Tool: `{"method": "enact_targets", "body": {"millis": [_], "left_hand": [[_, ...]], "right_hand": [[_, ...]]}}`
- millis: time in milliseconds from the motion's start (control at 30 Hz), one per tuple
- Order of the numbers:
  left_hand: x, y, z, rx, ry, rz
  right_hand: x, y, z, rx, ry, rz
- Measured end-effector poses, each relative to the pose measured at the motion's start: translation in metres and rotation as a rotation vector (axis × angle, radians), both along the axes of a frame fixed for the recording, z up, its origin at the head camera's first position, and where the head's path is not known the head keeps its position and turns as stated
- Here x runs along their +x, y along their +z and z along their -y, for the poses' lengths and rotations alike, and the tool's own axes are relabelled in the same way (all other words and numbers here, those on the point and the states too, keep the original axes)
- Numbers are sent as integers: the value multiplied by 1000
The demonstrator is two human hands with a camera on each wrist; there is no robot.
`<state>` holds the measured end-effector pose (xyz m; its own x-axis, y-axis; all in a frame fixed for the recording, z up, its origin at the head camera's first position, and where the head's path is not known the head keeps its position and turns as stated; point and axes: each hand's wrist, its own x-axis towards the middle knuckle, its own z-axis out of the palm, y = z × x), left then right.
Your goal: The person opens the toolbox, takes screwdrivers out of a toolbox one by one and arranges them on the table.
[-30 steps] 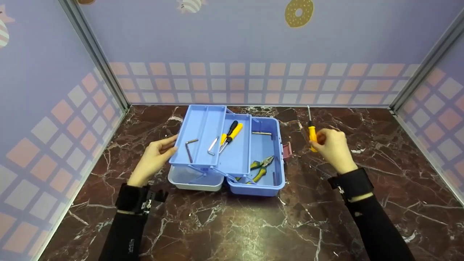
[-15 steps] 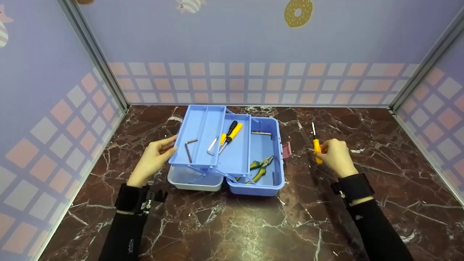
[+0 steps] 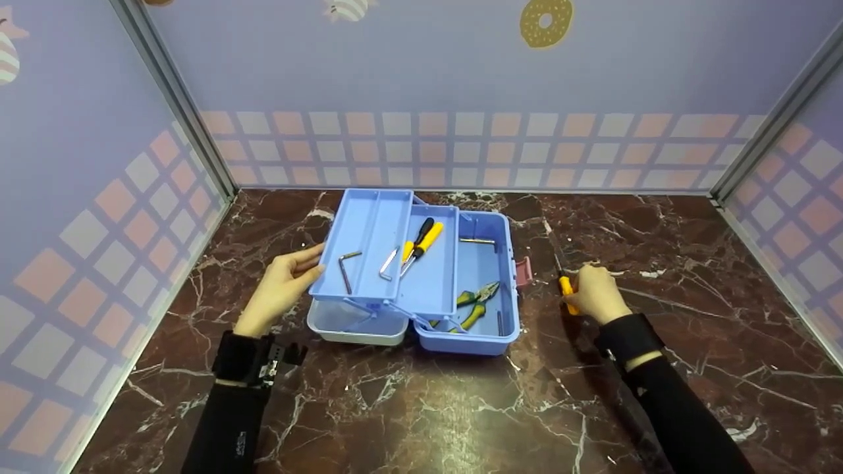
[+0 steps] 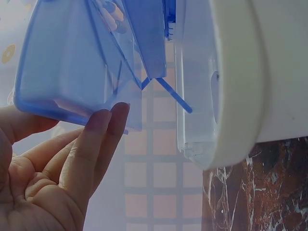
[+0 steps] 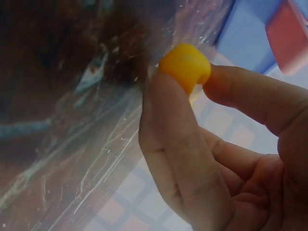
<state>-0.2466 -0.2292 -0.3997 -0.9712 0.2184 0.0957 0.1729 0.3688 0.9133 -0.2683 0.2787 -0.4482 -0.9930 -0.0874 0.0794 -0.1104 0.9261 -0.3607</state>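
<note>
My right hand (image 3: 599,294) pinches a yellow-handled screwdriver (image 3: 568,297) between thumb and fingers, low over the table to the right of the toolbox. Its shaft points away from me. The rounded handle end (image 5: 184,65) fills the fingertips in the right wrist view. At the other side, my left hand (image 3: 282,288) grips the outer edge of the toolbox's upper tray (image 3: 353,224), with fingers under its rim (image 4: 62,117). The blue toolbox (image 3: 464,343) stands with its trays fanned out to the left. Two hex keys lie in the upper tray, one of them the silver hex key (image 3: 388,265).
Yellow-and-black screwdrivers (image 3: 427,240) lie in the middle tray. Green-and-yellow pliers (image 3: 475,306) and small metal pieces are in the base. A pink latch (image 3: 523,271) sticks out on the right; the whitish lid (image 3: 359,337) lies left. Patterned walls enclose the marbled table (image 3: 435,421).
My right hand has brought the screwdriver down toward the table, first nearer to me, then slightly left. The left hand stays at the tray edge.
</note>
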Motion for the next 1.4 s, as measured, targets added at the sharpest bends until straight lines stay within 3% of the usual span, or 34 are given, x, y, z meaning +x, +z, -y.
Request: {"method": "enact_targets", "body": {"millis": [667,1000,1200,1400], "left_hand": [[-3,-1,0,10,-4,-2],[-1,-1,0,18,-6,5],[-1,-2,0,4,-9,-3],[1,-1,0,17,-4,-1]], "right_hand": [[-6,-5,9,88,-41,4],[-4,9,13,183,-87,121],[1,19,18,222,-137,70],[1,30,22,249,-123,4]]}}
